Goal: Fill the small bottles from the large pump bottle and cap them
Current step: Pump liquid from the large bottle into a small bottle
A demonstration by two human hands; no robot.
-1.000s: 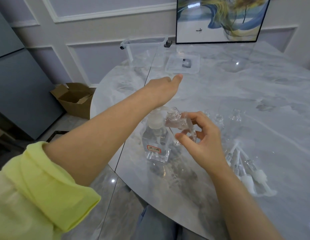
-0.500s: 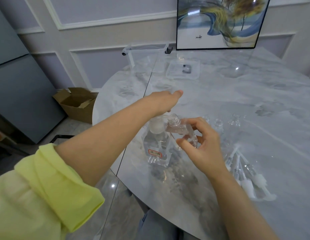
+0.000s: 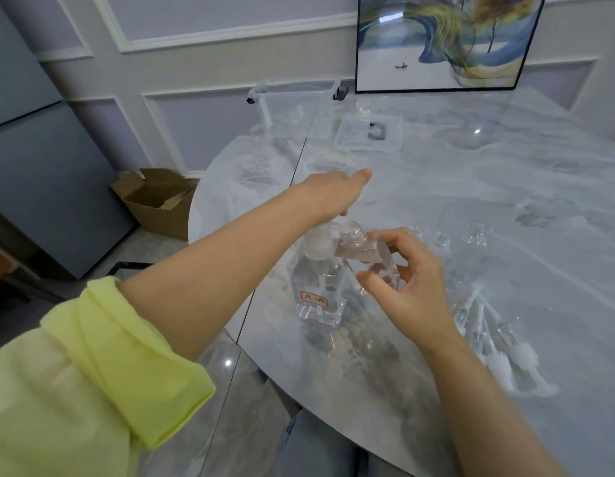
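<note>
The table (image 3: 471,187) is a round slab of grey-white marble with a glossy top, set against a panelled wall with pale mouldings. A framed painting (image 3: 447,39) of blue and gold swirls leans at the table's far edge. Beside it stand a clear plastic bin (image 3: 295,108) and its flat lid (image 3: 369,134). Off the table's left rim an open cardboard box (image 3: 154,197) sits on the tiled floor, next to a grey cabinet (image 3: 41,166).

The left hand (image 3: 333,194), its arm bare below a rolled yellow sleeve (image 3: 103,366), lies over the white pump head of the large pump bottle (image 3: 316,280), fingers straight and pointing away from the person. The bottle stands upright directly beneath those fingers, red-edged label facing the camera.

The right hand (image 3: 409,290) pinches a small bottle (image 3: 366,253) between thumb and curled fingers, tilted so its open neck meets the pump's spout, just under the left fingertips. Beyond the right fingers three more empty small bottles (image 3: 440,241) stand in a row; to the right of the wrist lies a heap of small pump caps (image 3: 498,346).

Against the picture half a second earlier, the hands and both bottles keep almost the same pose; the whole scene sits slightly lower and left in the view, and the left fingers look a touch lower over the pump head.
</note>
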